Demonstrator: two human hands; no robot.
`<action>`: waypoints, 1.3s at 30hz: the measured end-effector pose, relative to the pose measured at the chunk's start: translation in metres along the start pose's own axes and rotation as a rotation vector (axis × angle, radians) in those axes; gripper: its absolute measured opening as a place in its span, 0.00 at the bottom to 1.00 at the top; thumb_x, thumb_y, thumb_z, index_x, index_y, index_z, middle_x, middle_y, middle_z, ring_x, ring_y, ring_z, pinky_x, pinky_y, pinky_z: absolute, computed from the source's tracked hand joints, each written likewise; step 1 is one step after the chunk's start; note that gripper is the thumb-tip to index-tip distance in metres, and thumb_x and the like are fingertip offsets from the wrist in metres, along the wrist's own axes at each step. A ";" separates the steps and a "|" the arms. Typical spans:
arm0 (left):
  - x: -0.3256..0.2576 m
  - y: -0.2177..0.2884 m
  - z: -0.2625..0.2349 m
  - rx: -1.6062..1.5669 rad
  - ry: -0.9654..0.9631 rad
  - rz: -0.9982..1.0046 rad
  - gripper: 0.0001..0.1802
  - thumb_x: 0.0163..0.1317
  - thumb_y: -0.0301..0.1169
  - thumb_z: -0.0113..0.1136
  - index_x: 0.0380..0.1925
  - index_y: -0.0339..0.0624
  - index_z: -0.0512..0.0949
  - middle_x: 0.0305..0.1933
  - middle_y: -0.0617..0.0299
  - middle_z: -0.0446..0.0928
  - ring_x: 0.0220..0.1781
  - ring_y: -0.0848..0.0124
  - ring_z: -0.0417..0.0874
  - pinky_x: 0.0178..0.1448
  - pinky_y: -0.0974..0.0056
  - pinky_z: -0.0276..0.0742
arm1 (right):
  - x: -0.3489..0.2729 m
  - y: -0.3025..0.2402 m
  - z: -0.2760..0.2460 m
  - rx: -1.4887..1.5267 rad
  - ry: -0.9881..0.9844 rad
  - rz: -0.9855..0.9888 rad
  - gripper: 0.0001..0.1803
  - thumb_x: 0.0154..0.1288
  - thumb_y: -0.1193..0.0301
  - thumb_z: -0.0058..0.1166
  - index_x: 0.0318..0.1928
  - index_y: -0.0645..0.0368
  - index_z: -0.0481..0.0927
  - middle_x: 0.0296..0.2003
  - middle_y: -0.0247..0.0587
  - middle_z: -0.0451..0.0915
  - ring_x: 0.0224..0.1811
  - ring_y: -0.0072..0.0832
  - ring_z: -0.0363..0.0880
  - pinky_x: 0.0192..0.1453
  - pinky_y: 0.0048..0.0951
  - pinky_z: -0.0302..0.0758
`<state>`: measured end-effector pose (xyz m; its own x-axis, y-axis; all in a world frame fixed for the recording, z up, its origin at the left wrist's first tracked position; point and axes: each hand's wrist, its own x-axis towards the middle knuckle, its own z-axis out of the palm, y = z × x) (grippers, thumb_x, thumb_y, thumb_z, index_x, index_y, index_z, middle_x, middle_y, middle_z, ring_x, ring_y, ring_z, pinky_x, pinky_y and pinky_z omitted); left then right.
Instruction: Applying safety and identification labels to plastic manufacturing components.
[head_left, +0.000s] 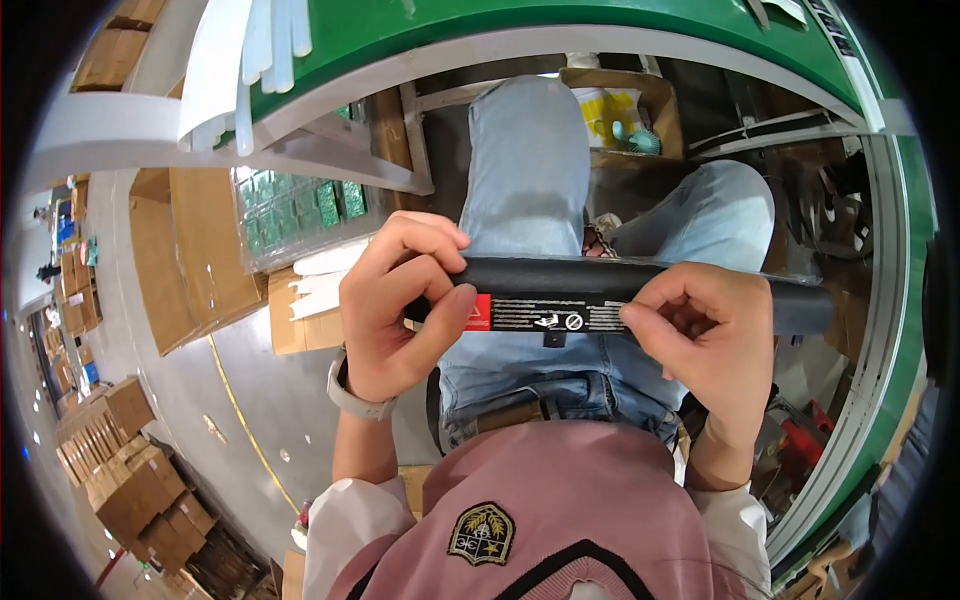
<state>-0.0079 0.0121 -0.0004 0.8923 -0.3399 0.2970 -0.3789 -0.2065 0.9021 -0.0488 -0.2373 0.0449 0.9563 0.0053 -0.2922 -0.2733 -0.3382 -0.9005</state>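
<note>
- Left hand: I saw its grip clenched on one end of the black bar, thumb on the red part of its label.
- Right hand: fingers pinched the label's other edge.
- Bar: held level above my lap, off any tabletop.
- Step, judged: pressing the label flat; the next move would call for even thumb pressure.

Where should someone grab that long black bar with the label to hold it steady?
Probably at its two ends, from the near side. The long black bar lies level across the lap, and the left hand and right hand already pinch it either side of the label, which stays uncovered.
</note>
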 end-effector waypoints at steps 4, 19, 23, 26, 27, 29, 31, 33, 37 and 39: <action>0.001 -0.002 0.002 -0.014 -0.029 0.023 0.10 0.45 0.17 0.61 0.15 0.35 0.68 0.34 0.55 0.72 0.43 0.59 0.78 0.45 0.62 0.73 | -0.002 0.000 -0.001 -0.065 0.025 -0.006 0.05 0.54 0.82 0.63 0.25 0.67 0.79 0.16 0.31 0.76 0.13 0.10 0.69 0.15 0.12 0.60; -0.004 -0.007 0.006 0.097 -0.010 0.042 0.13 0.42 0.17 0.63 0.14 0.38 0.66 0.33 0.56 0.71 0.41 0.60 0.78 0.41 0.63 0.73 | -0.003 -0.008 0.003 -0.079 0.041 0.085 0.05 0.52 0.82 0.64 0.25 0.66 0.80 0.16 0.29 0.76 0.18 0.09 0.69 0.20 0.13 0.62; -0.006 -0.022 -0.004 -0.024 -0.033 0.050 0.18 0.41 0.17 0.67 0.12 0.40 0.63 0.35 0.55 0.71 0.41 0.61 0.78 0.46 0.61 0.73 | -0.001 -0.009 0.002 -0.077 0.001 0.111 0.05 0.51 0.81 0.64 0.25 0.66 0.80 0.16 0.30 0.76 0.17 0.09 0.69 0.21 0.13 0.63; -0.011 -0.026 -0.003 -0.191 -0.004 -0.066 0.22 0.42 0.20 0.70 0.11 0.43 0.62 0.38 0.56 0.74 0.43 0.62 0.79 0.55 0.57 0.70 | -0.001 -0.004 0.005 -0.046 -0.005 0.057 0.05 0.53 0.83 0.63 0.25 0.66 0.78 0.15 0.30 0.76 0.13 0.08 0.68 0.16 0.11 0.57; -0.011 -0.028 -0.002 -0.206 -0.010 -0.066 0.22 0.42 0.20 0.70 0.11 0.43 0.62 0.38 0.56 0.74 0.43 0.62 0.79 0.55 0.57 0.70 | -0.002 -0.005 0.004 -0.035 0.004 0.061 0.05 0.53 0.82 0.63 0.25 0.66 0.79 0.16 0.30 0.76 0.13 0.08 0.68 0.16 0.11 0.57; -0.012 -0.028 -0.003 -0.181 -0.010 -0.087 0.22 0.43 0.21 0.71 0.11 0.44 0.62 0.38 0.55 0.74 0.43 0.62 0.80 0.58 0.56 0.69 | -0.001 -0.005 0.003 -0.030 -0.002 0.077 0.05 0.53 0.82 0.63 0.25 0.66 0.79 0.16 0.30 0.76 0.13 0.08 0.68 0.16 0.11 0.57; -0.012 -0.029 -0.001 -0.209 -0.002 -0.090 0.22 0.43 0.21 0.71 0.11 0.44 0.62 0.38 0.55 0.74 0.42 0.62 0.80 0.58 0.55 0.69 | -0.001 -0.005 0.002 -0.023 -0.011 0.091 0.05 0.53 0.83 0.63 0.25 0.66 0.79 0.15 0.30 0.76 0.13 0.08 0.68 0.16 0.11 0.58; -0.013 -0.030 -0.001 -0.233 0.008 -0.093 0.22 0.44 0.22 0.71 0.11 0.43 0.63 0.38 0.55 0.74 0.42 0.62 0.80 0.58 0.55 0.69 | 0.000 -0.004 0.003 -0.027 -0.015 0.084 0.05 0.54 0.83 0.63 0.25 0.66 0.78 0.16 0.31 0.76 0.13 0.08 0.68 0.15 0.11 0.58; -0.013 -0.031 -0.002 -0.228 0.014 -0.093 0.22 0.44 0.22 0.71 0.11 0.44 0.63 0.38 0.55 0.74 0.42 0.62 0.80 0.59 0.54 0.68 | 0.001 -0.006 0.005 -0.021 -0.007 0.092 0.05 0.53 0.83 0.63 0.25 0.66 0.78 0.16 0.31 0.76 0.13 0.08 0.68 0.15 0.11 0.58; -0.012 -0.031 -0.001 -0.232 0.014 -0.085 0.22 0.44 0.22 0.71 0.11 0.44 0.63 0.38 0.55 0.74 0.42 0.62 0.80 0.59 0.54 0.68 | 0.000 -0.007 0.005 -0.031 0.004 0.079 0.06 0.53 0.83 0.63 0.24 0.66 0.79 0.16 0.30 0.76 0.14 0.08 0.67 0.16 0.12 0.58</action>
<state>-0.0067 0.0239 -0.0321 0.9223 -0.3177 0.2199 -0.2376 -0.0174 0.9712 -0.0473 -0.2303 0.0493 0.9322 -0.0262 -0.3611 -0.3450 -0.3667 -0.8640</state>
